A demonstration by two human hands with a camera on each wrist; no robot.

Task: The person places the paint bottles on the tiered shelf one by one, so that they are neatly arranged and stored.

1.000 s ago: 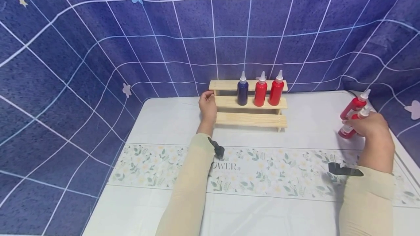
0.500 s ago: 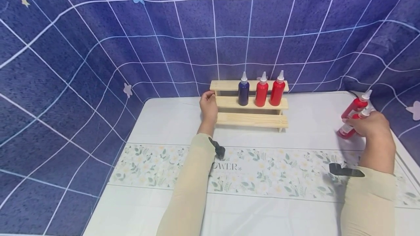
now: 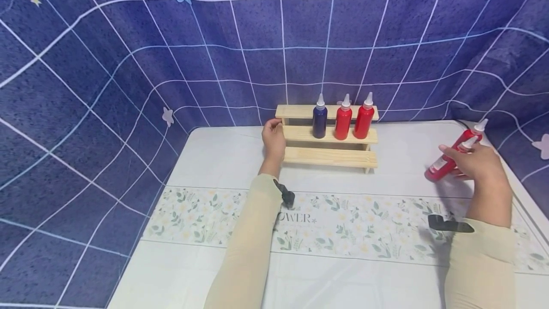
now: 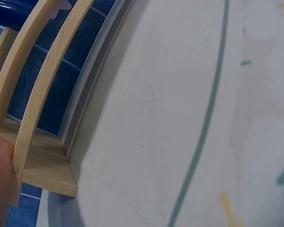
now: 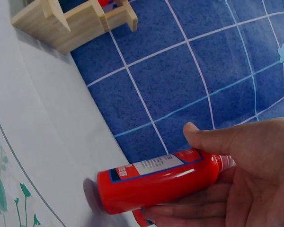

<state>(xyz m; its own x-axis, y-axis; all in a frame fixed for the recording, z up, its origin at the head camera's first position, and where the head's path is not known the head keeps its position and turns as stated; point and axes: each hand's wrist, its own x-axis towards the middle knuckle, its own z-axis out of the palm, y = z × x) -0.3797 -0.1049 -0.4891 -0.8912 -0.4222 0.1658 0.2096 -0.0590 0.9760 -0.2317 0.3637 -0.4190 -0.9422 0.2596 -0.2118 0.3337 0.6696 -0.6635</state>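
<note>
My left hand (image 3: 273,141) grips the left end of a three-step wooden display rack (image 3: 328,156); in the left wrist view only part of that hand shows beside the slats (image 4: 38,109). At the far right, my right hand (image 3: 480,161) holds a red squeeze bottle (image 3: 441,168) with a white nozzle. Tilted, it leans with its base low at the left, close over the table. In the right wrist view the fingers run beneath the labelled bottle (image 5: 156,182), with the thumb above its shoulder. A second red bottle (image 3: 468,134) stands just behind, partly hidden.
On the rack's middle step stand a dark blue bottle (image 3: 319,123) and two red bottles (image 3: 343,124). The white table (image 3: 223,156) carries a floral printed band (image 3: 343,232). A blue gridded curtain (image 3: 240,37) closes off the back and sides.
My right hand has tilted the front red bottle further, and its base has swung left. The thumb now stretches out more. My left hand stays at the rack.
</note>
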